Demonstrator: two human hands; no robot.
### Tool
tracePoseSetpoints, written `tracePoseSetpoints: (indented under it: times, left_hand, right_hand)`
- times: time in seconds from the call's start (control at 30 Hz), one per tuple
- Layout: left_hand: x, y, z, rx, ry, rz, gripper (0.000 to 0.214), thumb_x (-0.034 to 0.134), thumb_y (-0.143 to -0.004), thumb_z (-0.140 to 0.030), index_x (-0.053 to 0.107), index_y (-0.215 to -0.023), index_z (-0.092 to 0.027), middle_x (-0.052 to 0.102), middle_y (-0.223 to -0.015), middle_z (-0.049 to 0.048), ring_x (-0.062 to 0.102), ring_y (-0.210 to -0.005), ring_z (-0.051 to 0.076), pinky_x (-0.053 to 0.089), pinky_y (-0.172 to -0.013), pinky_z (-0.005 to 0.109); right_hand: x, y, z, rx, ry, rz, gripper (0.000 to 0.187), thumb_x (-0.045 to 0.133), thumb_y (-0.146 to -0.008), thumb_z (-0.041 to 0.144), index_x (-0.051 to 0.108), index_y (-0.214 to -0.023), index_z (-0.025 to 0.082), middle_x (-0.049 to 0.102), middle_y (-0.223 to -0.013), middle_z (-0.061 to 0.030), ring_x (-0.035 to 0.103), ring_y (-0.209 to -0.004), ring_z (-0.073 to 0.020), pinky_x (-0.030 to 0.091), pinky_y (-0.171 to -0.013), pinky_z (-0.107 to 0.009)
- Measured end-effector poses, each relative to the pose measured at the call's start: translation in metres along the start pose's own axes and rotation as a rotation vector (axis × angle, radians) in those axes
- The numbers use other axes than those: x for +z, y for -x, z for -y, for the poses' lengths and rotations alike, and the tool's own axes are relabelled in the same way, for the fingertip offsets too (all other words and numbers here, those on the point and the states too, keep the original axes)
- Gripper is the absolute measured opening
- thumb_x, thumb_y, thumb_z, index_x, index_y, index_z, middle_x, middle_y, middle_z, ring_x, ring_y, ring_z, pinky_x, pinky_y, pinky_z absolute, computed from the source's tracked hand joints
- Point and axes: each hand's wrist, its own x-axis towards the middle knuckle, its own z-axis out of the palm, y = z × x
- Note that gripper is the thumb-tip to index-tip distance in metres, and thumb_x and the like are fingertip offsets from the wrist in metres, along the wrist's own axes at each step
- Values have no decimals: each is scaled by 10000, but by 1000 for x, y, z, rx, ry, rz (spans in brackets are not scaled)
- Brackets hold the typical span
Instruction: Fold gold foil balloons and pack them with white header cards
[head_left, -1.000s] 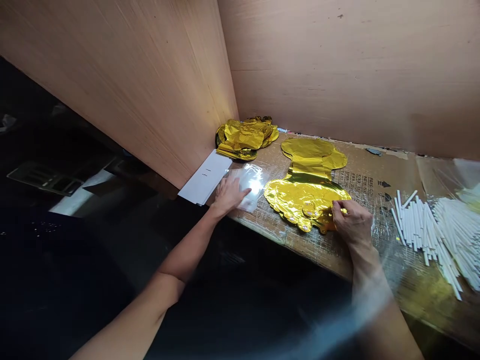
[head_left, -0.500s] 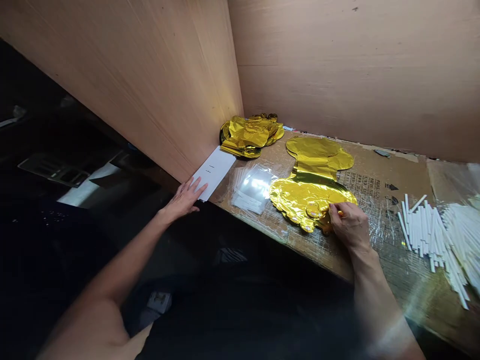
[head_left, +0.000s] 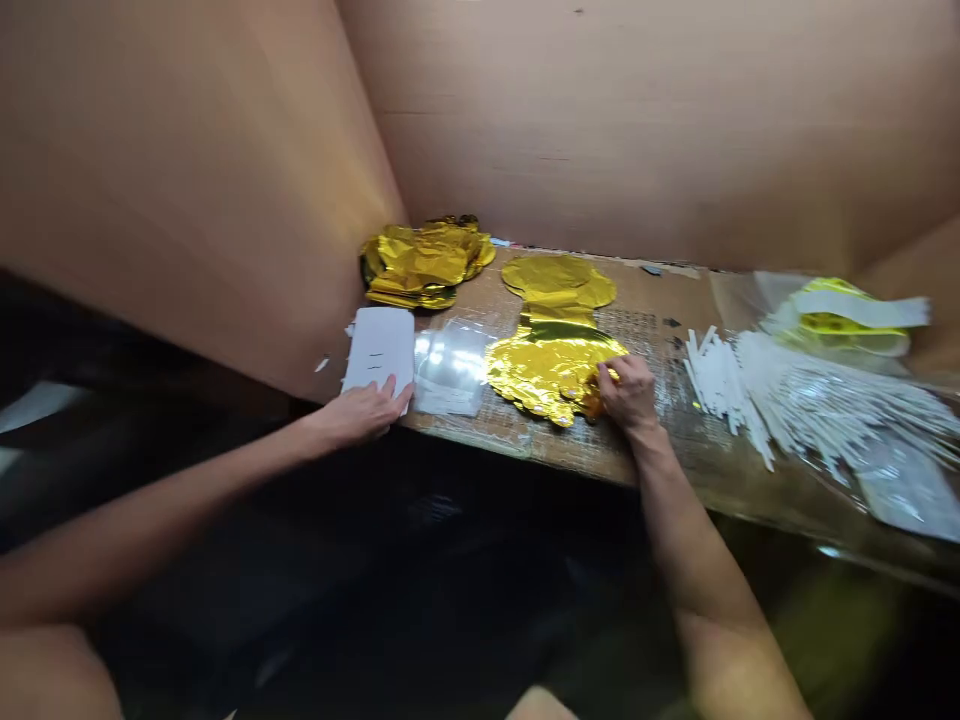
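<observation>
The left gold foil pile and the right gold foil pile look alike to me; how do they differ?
The left gold foil pile looks bunched and thicker, while the right gold foil pile lies flatter, with a narrow middle between two wide ends. The right gold foil pile has the right hand at its near edge; the left gold foil pile has no hand on it. Both are shiny and gold.

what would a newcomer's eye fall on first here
Probably the shiny gold foil in the middle, with the right hand at its right edge. Next, the gold pile in the back left corner and the white sticks spread on the right. The left hand rests on white paper.
</observation>
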Motion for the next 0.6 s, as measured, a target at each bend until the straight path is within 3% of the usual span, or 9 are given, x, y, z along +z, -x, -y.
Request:
tracePoseSetpoints:
  times: [0.13, 0.23, 0.33, 0.43, 0.53, 0.6]
  left_hand:
    - [-4, -3, -37, -77, 57, 3, 754, 711, -929, -274, 457, -1632, -179, 506, -1574, 322, 690, -1217, 497, 623, -870, 582]
    - [-17, -9, -44, -37, 162, -61, 625, 681, -985, -420, 565, -1547, -172, 568, -1559, 269, 620, -1362, 487, 610, -969, 602]
    - [-37, -27, -62, 152, 349, -313, 484, 549, -1075, -393, 574, -1536, -250, 610, -1571, 146, 649, -1378, 354, 593, -1073, 496]
    - [-51, -54, -98, 442, 445, -505, 618, 622, -1041, -324, 458, -1634, -268, 480, -1696, 115, 528, -1517, 319, 497, -1215, 468]
    - [-49, -75, -132, 625, 401, -578, 821, 737, -945, -248, 387, -1687, -252, 286, -1790, 150, 257, -1660, 392, 310, -1320, 588]
    - [-40, -82, -146, 741, 454, -563, 706, 701, -954, -203, 495, -1625, -267, 453, -1707, 159, 358, -1620, 386, 320, -1301, 602]
  right_hand:
    - [-4, 7, 19, -105, 77, 199, 275, 633, -1014, 355, 775, -1187, 195, 736, -1345, -164, 607, -1185, -336, 417, -989, -487]
    - [-7, 24, 38, -209, 88, 322, 147, 657, -1030, 286, 788, -1072, 238, 793, -1256, -93, 621, -1108, -299, 365, -967, -479]
    - [-16, 47, 57, -226, 77, 224, 162, 619, -1056, 227, 751, -962, 219, 815, -1146, -77, 632, -1027, -264, 344, -959, -469]
    - [-37, 70, 77, -239, 29, 118, 166, 574, -1069, 177, 696, -958, 202, 804, -1112, -83, 658, -1035, -248, 347, -983, -463]
    - [-67, 92, 95, -270, -54, 171, 184, 521, -1081, 149, 657, -968, 198, 785, -1073, -87, 684, -1043, -236, 369, -1013, -458]
    - [-89, 99, 103, -277, -165, 292, 199, 488, -1095, 167, 657, -998, 201, 773, -1075, -92, 689, -1033, -230, 396, -1035, -459]
